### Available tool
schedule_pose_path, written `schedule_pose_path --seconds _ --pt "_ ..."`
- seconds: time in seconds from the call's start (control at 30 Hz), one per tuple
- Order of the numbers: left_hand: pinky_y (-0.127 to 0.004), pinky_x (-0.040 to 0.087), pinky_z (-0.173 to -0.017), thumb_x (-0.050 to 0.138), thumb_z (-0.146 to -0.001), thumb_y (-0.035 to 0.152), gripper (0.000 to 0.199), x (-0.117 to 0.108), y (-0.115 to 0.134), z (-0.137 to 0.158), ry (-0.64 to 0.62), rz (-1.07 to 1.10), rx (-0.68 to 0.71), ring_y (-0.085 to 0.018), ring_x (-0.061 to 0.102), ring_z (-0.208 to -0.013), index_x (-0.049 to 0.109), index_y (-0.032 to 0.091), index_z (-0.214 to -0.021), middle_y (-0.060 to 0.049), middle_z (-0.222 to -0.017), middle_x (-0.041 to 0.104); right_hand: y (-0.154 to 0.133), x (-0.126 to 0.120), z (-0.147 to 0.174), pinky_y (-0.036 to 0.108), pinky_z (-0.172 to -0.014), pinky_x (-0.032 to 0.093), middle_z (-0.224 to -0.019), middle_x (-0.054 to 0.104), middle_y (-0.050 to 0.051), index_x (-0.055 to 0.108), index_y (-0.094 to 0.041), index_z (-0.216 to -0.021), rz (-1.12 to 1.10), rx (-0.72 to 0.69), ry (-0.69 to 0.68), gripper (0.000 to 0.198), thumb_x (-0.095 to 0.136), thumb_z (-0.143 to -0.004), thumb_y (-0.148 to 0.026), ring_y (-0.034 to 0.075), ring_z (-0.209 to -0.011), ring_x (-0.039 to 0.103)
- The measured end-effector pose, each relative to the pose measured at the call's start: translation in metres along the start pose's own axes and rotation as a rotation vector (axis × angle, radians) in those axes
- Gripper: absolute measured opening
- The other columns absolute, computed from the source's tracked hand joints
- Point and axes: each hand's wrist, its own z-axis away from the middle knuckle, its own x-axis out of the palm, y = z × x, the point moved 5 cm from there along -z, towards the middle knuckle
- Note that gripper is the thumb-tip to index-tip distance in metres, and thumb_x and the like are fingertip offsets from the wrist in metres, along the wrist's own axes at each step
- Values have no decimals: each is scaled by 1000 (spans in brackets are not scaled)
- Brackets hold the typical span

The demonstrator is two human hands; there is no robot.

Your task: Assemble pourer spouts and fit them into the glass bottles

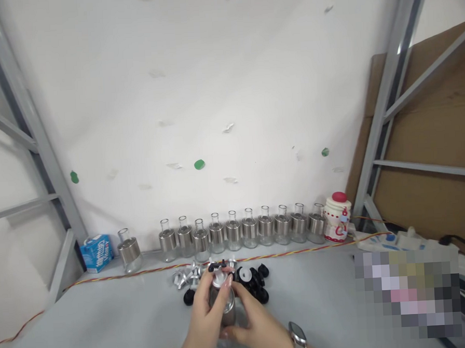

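A glass bottle with a steel band stands upright between my hands at the front of the table. My left hand has its fingers closed round the neck, on a whitish cap at the mouth. Wrapped about the lower body from the right is my right hand. Just beyond my fingers lie loose silver-grey fittings on the left and black round stoppers on the right. One black stopper sits apart, near my left hand. My fingers hide part of the bottle and cap.
Along the wall stands a row of several similar bottles, with another bottle apart at left. A blue carton and a white jar with red lid flank them. A red-yellow twisted wire crosses the table.
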Motion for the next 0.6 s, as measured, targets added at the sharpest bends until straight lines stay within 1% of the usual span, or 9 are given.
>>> schedule_pose_path --seconds 0.1,0.2,0.3,0.37,0.4,0.47,0.53,0.6 --pt "-29 41 -82 55 -76 34 22 1 -1 0 64 7 21 -22 56 -91 61 17 -88 -5 -90 63 4 5 -1 37 -97 29 -126 44 8 35 -21 -124 0 -4 15 73 69 -60 -16 23 -115 40" --pt "-29 43 -78 57 -74 33 19 -1 -1 3 151 -92 71 -21 58 -84 62 17 -83 -5 -82 64 9 9 -1 36 -97 30 -126 43 8 31 -21 -126 3 -32 24 74 66 -61 -13 22 -115 40" --pt "-33 39 -85 62 -69 32 21 -4 1 7 212 -246 134 -24 56 -90 65 19 -86 -6 -90 64 14 12 2 36 -96 31 -126 42 9 29 -20 -125 20 -52 72 79 69 -57 -13 23 -114 41" --pt "-36 36 -89 65 -66 32 26 -4 1 9 217 -279 129 -26 54 -96 64 20 -89 -7 -96 63 15 12 5 36 -95 33 -124 43 10 31 -19 -122 32 -53 132 77 69 -56 -12 24 -113 41" --pt "-37 37 -89 66 -64 32 29 -3 0 10 206 -246 96 -26 54 -97 63 20 -91 -8 -98 63 14 11 6 36 -94 33 -122 44 10 33 -19 -120 26 -53 156 73 68 -57 -11 23 -112 42" --pt "-37 40 -87 66 -64 32 38 0 0 9 140 -97 10 -26 56 -95 58 20 -99 -8 -98 63 10 9 7 35 -95 33 -121 45 9 35 -20 -117 -25 -49 166 66 66 -60 -11 22 -112 42" --pt "-36 43 -84 65 -66 31 53 4 3 5 52 84 -50 -24 58 -93 45 21 -114 -7 -97 63 6 7 4 35 -96 31 -122 45 7 35 -21 -119 -118 -38 120 66 67 -61 -12 21 -114 41" --pt "-35 43 -83 64 -68 28 65 6 9 0 -51 205 -92 -22 58 -92 32 23 -124 -6 -93 64 6 4 0 35 -98 30 -124 44 7 32 -23 -123 -224 -16 31 75 71 -59 -14 21 -117 38"
